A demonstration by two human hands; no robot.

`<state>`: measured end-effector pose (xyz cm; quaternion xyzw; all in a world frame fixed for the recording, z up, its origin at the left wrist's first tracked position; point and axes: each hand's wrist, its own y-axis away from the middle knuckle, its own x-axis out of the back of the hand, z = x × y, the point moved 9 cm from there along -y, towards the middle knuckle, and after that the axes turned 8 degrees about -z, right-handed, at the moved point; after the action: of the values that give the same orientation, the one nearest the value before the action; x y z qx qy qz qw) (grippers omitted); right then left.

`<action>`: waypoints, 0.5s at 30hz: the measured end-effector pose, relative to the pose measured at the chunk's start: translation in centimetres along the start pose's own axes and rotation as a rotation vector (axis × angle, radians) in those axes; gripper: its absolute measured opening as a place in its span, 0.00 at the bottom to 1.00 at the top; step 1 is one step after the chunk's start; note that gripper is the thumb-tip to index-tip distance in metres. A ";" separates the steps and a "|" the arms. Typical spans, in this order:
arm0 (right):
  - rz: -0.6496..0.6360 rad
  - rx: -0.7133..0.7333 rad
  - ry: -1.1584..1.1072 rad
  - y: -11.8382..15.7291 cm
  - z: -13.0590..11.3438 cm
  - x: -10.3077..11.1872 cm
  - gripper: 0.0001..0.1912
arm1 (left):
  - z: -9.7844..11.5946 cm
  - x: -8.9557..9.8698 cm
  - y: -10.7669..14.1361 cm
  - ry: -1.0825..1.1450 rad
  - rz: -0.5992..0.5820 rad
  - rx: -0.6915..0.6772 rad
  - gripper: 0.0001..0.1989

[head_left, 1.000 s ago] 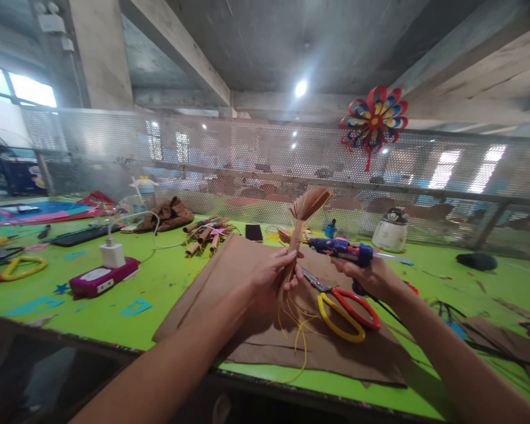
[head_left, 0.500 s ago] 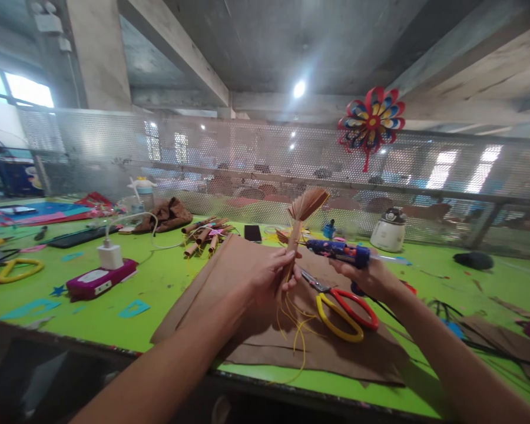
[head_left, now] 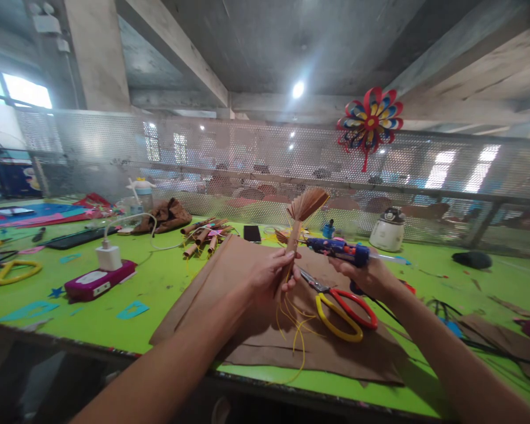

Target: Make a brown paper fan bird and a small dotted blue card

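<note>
My left hand (head_left: 276, 272) is closed round a folded brown paper fan (head_left: 307, 206), its pleats spread at the top and its narrow part upright in my fingers. Yellow string (head_left: 301, 338) trails below it. In my right hand (head_left: 368, 274) is a blue hot glue gun (head_left: 338, 250), a clear glue stick (head_left: 386, 259) poking out of its back. The nozzle points left, at the fan's narrow part; whether they touch I cannot tell. Beneath both hands lies brown paper (head_left: 247, 318), with scissors (head_left: 342, 312) with red and yellow handles on it.
Several brown paper rolls (head_left: 203, 235) lie behind the paper. To the left are a purple power strip (head_left: 99, 281) with a white plug and blue paper scraps (head_left: 132, 310). A white jug (head_left: 387, 229) stands at the back right. A perforated metal screen (head_left: 247, 159) borders the green table (head_left: 168, 274).
Almost nothing differs. Both hands, the fan and the glue gun keep nearly the same places; the whole view has shifted very slightly.
</note>
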<state>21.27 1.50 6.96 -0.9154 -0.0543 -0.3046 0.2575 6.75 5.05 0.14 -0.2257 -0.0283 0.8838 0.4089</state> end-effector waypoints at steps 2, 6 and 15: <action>-0.006 -0.002 0.015 0.0 0.1 -0.1 0.10 | 0.0 -0.1 0.0 0.002 0.003 0.005 0.10; -0.022 0.003 0.030 0.0 0.4 -0.2 0.11 | 0.2 0.0 -0.1 -0.009 -0.003 -0.012 0.10; -0.092 0.048 0.007 0.1 0.1 -0.8 0.11 | 0.4 0.4 -0.1 -0.039 0.010 -0.015 0.10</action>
<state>20.71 1.53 6.42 -0.9043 -0.1029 -0.3182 0.2654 6.48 5.48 0.37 -0.2118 -0.0417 0.8897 0.4023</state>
